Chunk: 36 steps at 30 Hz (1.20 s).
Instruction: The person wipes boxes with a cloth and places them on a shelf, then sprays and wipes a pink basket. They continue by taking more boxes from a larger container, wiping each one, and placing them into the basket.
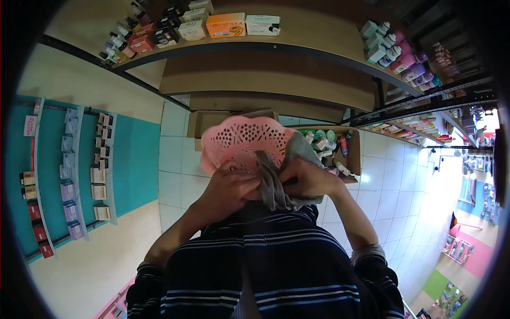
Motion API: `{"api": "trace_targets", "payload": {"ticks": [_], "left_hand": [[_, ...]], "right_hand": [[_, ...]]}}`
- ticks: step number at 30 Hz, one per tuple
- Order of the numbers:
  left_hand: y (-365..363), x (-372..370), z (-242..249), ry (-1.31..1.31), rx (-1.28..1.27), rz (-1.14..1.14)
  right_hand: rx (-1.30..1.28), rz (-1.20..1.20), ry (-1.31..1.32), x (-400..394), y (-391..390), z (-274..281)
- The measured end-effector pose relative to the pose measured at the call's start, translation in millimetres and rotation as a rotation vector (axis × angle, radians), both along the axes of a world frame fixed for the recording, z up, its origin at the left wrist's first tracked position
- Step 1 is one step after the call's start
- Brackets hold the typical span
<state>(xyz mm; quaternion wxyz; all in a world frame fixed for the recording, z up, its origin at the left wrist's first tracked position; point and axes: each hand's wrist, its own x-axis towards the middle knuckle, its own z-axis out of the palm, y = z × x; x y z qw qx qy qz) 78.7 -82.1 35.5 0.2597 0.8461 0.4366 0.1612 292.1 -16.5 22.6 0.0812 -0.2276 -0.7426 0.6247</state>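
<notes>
A pink plastic basket [241,131] with a scalloped rim and cut-out holes is held up in front of my body. My left hand [227,190] is closed at its near side, fingers curled over the edge; part of the grip is hidden. My right hand [311,178] is closed on a grey cloth [271,186], bunched between my two hands. Some of the cloth drapes over the basket's right side. The cloth's folds cover the right fingertips.
Below the basket, an open cardboard box [350,159] of bottles and tubes sits on the tiled floor [380,194]. Ahead, a shelf [313,42] carries soap boxes [226,25] and bottles. Wall shelves [79,175] with small boxes stand at left.
</notes>
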Motion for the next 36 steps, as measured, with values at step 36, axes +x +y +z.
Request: {"api": "trace_targets", "payload": {"ticks": [36], "left_hand": [[15.2,-1.3,-3.2,-0.064,0.085,0.023]], "right_hand": [[-0.034,-1.331,0.829,120.4,-3.4,-39.1]]}}
